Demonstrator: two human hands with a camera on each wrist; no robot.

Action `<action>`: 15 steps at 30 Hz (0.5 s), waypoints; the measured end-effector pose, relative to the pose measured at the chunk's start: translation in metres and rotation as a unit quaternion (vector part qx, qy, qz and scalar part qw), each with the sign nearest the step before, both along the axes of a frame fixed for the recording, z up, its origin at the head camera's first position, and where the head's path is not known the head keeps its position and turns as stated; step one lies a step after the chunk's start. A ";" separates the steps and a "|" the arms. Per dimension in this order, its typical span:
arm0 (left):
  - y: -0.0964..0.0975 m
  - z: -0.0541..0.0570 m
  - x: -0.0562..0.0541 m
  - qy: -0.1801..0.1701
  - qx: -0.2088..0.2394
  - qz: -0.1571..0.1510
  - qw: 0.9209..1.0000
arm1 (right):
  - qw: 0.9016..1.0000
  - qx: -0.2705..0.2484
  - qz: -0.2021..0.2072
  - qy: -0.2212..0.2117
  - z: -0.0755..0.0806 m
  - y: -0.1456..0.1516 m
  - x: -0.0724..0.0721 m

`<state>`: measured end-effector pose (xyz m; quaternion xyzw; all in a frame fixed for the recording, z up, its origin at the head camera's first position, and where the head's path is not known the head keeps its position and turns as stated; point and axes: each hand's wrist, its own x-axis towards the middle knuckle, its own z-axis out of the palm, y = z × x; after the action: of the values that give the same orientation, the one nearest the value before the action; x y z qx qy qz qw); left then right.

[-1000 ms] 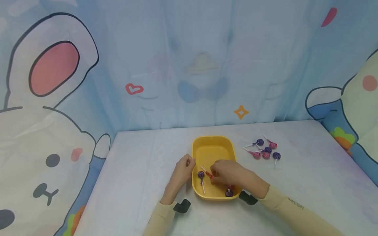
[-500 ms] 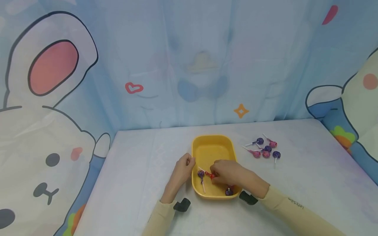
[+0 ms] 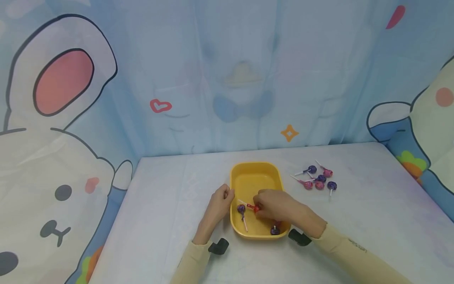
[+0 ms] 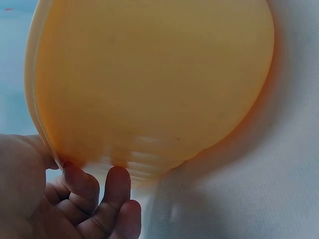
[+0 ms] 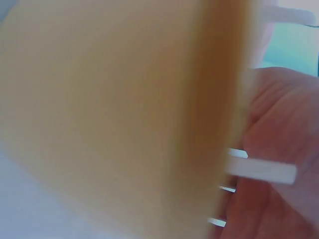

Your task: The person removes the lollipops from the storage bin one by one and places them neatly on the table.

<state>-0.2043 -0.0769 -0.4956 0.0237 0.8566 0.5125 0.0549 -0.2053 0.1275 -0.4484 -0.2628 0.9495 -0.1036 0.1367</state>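
Observation:
A yellow plastic tray (image 3: 253,181) sits on the table. My left hand (image 3: 220,201) pinches its left rim; in the left wrist view, the thumb is at the rim and the curled fingertips (image 4: 118,181) are against the outer wall. Inside the tray, my right hand (image 3: 278,205) pinches a red lollipop (image 3: 255,209) by its head, the white stick pointing left. A purple lollipop (image 3: 241,209) lies left of it, and another dark purple one (image 3: 275,230) is in the near right corner, with a red one partly hidden under the hand. The tray wall (image 5: 124,99) blocks most of the right wrist view.
To the right of the tray, several pink and purple lollipops (image 3: 320,179) lie loosely grouped on the white table (image 3: 181,197). A blue cartoon-print curtain (image 3: 244,118) hangs behind the table's far edge.
My right hand has shifted slightly up within the tray, and the red lollipop has turned so its stick lies flatter to the left. The left hand stays at the rim.

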 end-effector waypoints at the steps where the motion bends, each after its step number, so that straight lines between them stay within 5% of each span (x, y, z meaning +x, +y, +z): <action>1: 0.000 0.000 0.000 0.000 -0.001 0.000 1.000 | 1.000 0.000 -0.006 -0.003 0.000 0.000 0.000; 15: 0.001 0.001 0.000 -0.004 -0.012 0.003 1.000 | 0.998 -0.028 -0.049 -0.019 0.008 0.015 -0.001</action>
<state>-0.2040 -0.0763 -0.4949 0.0182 0.8625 0.5026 0.0570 -0.2058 0.1422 -0.4402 -0.2179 0.9551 -0.1415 0.1422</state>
